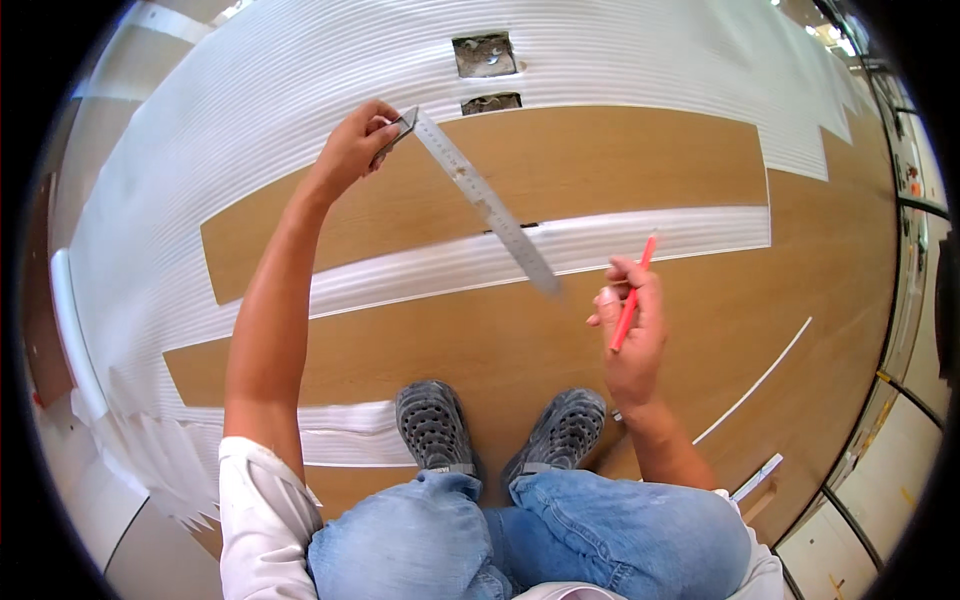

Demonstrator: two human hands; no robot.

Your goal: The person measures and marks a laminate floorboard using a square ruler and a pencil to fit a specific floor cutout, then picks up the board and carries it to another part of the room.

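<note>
My left hand [355, 150] grips the short end of a metal square [472, 185] at the upper middle. Its long ruled blade slants down rightward over a loose wood-look plank [650, 160] and the white underlay gap [680, 225] below it; whether it touches either is unclear. My right hand [632, 330] holds a red pencil [636, 292], tip up, right of the blade's lower end. Laid brown flooring [760, 310] spreads below and to the right, under my grey clogs [430, 425].
Ribbed white underlay [300, 80] covers the floor beyond, with two square openings [483, 55] at top centre. A roll [70, 310] lies at left. A thin white strip [755, 375] and a small bar [755, 477] lie at right, near pale boards [890, 470].
</note>
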